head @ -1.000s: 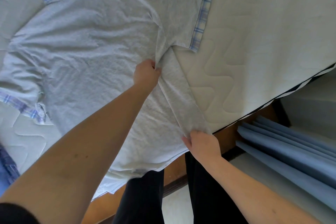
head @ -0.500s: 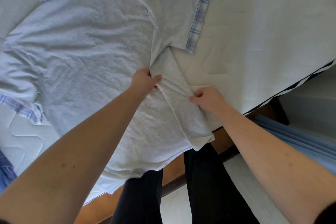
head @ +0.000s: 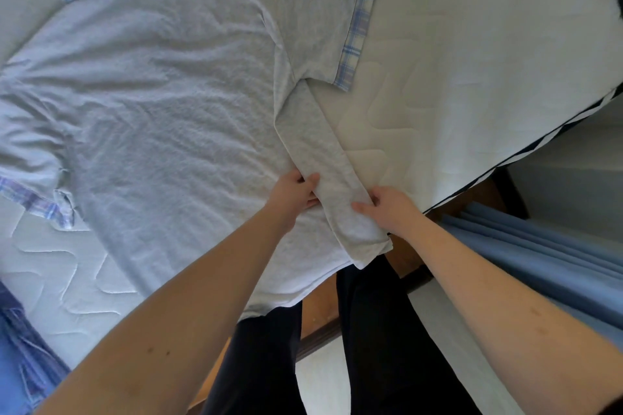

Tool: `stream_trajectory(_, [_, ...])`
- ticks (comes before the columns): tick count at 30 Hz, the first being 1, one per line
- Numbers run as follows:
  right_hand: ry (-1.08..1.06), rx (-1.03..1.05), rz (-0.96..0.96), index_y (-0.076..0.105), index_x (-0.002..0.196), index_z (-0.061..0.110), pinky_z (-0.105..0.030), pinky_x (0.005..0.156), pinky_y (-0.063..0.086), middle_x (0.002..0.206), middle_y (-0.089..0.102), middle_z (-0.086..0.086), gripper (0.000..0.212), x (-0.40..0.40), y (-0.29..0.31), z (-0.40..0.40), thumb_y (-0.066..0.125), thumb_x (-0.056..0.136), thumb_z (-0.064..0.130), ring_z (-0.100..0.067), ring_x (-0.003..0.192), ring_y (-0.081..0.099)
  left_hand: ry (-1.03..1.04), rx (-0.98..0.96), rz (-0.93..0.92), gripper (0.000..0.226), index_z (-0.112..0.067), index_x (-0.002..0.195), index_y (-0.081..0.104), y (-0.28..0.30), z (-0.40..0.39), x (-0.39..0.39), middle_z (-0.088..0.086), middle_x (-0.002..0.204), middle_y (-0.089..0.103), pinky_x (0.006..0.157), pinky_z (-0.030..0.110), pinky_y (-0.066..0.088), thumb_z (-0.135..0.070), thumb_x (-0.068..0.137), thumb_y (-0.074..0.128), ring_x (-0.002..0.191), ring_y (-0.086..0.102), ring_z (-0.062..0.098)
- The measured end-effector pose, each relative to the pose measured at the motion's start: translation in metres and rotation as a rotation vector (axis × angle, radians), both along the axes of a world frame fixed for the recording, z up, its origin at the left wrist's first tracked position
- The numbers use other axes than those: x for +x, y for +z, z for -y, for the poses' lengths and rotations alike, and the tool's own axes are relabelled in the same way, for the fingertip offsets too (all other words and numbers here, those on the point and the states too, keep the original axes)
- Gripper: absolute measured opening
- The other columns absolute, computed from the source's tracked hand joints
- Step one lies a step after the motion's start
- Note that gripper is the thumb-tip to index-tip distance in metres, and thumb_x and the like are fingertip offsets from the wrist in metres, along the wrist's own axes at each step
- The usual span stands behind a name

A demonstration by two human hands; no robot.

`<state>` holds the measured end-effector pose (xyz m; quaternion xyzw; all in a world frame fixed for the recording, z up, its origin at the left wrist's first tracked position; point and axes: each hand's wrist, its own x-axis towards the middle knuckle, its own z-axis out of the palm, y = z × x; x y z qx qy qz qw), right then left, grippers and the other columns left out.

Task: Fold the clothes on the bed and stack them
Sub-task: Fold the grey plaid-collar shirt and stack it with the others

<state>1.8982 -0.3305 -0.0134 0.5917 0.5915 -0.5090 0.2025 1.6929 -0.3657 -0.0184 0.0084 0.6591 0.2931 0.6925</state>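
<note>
A light grey polo shirt (head: 161,104) with plaid collar and sleeve cuffs lies flat, back up, on the quilted white mattress (head: 455,54). Its right side is folded inward into a narrow strip (head: 320,158) running down to the hem at the bed's edge. My left hand (head: 293,193) pinches the inner edge of that strip, thumb on top. My right hand (head: 384,207) grips the strip's outer edge, fingers curled onto the cloth. The shirt's hem hangs slightly over the bed edge.
A blue garment (head: 20,357) lies at the bed's lower left corner. The wooden bed frame (head: 408,259) and blue curtains (head: 546,256) are to the right. My dark-trousered legs (head: 377,340) stand against the bed edge.
Both hands slid down the folded strip toward the hem: the left from near the armpit, the right first up from the hem corner, now both opposite each other near the bed edge.
</note>
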Motion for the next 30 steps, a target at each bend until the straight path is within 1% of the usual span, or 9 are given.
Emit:
stream_trajectory(2, [-0.003,-0.033,-0.004,0.064,0.109,0.019,-0.025,0.063,0.038,0.09,0.061,0.01,0.032,0.007,0.002,0.011,0.062,0.09,0.045,-0.014,0.082,0.056,-0.015,0.006,0.039,0.02,-0.013,0.117,0.059,0.0,0.008,0.009,0.008,0.115,0.069,0.071,0.026,0.06,-0.017,0.097,0.061,0.095,0.071,0.019])
stream_trajectory(6, [-0.071,0.035,0.065,0.068,0.096,0.026,-0.026,0.061,0.04,0.077,0.062,0.01,0.023,0.033,0.008,0.04,0.058,0.092,0.046,-0.014,0.077,0.061,-0.136,-0.019,0.027,0.027,-0.006,0.12,0.059,0.0,0.025,0.031,0.012,0.117,0.068,0.087,0.037,0.058,-0.012,0.094,0.065,0.104,0.068,0.028])
stream_trajectory(9, [-0.257,-0.052,0.002,0.067,0.098,0.022,-0.028,0.074,0.047,0.09,0.068,0.005,0.023,0.049,0.014,0.066,0.065,0.09,0.043,-0.016,0.088,0.063,-0.294,-0.031,0.029,0.022,-0.013,0.113,0.064,0.002,0.043,0.043,0.007,0.109,0.072,0.089,0.037,0.057,-0.021,0.093,0.066,0.1,0.069,0.024])
stream_trajectory(12, [-0.276,-0.11,-0.034,0.064,0.094,0.023,-0.028,0.076,0.047,0.091,0.071,0.005,0.025,0.059,0.022,0.081,0.067,0.087,0.047,-0.012,0.088,0.066,-0.385,-0.002,-0.002,0.011,-0.014,0.098,0.065,0.002,0.059,0.051,0.009,0.103,0.073,0.086,0.038,0.057,-0.024,0.092,0.066,0.102,0.069,0.029])
stream_trajectory(15, [-0.363,-0.097,-0.127,0.065,0.096,0.031,-0.024,0.078,0.048,0.091,0.073,0.011,0.02,0.069,0.027,0.086,0.073,0.084,0.044,-0.003,0.087,0.067,-0.328,-0.035,0.033,0.03,-0.002,0.12,0.06,0.001,0.068,0.06,0.017,0.12,0.066,0.089,0.041,0.058,-0.02,0.097,0.061,0.11,0.066,0.031])
stream_trajectory(21, [-0.525,-0.27,-0.32,0.065,0.101,0.021,-0.019,0.084,0.043,0.104,0.074,0.013,0.021,0.078,0.031,0.095,0.076,0.084,0.028,0.0,0.097,0.067,-0.34,-0.016,0.094,0.035,-0.001,0.124,0.058,0.005,0.073,0.065,0.005,0.101,0.068,0.08,0.032,0.06,-0.017,0.093,0.066,0.091,0.069,0.018])
stream_trajectory(25, [-0.728,-0.027,-0.19,0.061,0.081,0.02,-0.022,0.072,0.049,0.083,0.075,0.003,0.021,0.076,0.026,0.108,0.079,0.081,0.03,-0.004,0.074,0.069,-0.462,0.088,-0.049,0.024,-0.005,0.106,0.065,0.004,0.075,0.064,0.011,0.104,0.072,0.089,0.041,0.056,-0.026,0.095,0.062,0.096,0.07,0.022])
stream_trajectory(28, [-0.785,0.195,-0.013,0.06,0.078,0.024,-0.011,0.056,0.043,0.072,0.069,0.006,0.021,0.067,0.019,0.123,0.079,0.08,0.031,0.0,0.064,0.067,-0.322,0.011,0.006,0.018,-0.011,0.106,0.066,0.002,0.079,0.067,0.005,0.105,0.074,0.086,0.04,0.058,-0.026,0.095,0.062,0.098,0.072,0.021])
stream_trajectory(30, [-0.803,0.223,0.032,0.059,0.077,0.032,-0.01,0.056,0.04,0.073,0.067,0.011,0.019,0.061,0.013,0.132,0.076,0.084,0.027,0.0,0.069,0.066,-0.224,-0.053,0.057,0.015,-0.016,0.108,0.065,-0.001,0.081,0.069,0.003,0.104,0.074,0.079,0.036,0.06,-0.024,0.095,0.063,0.094,0.073,0.018])
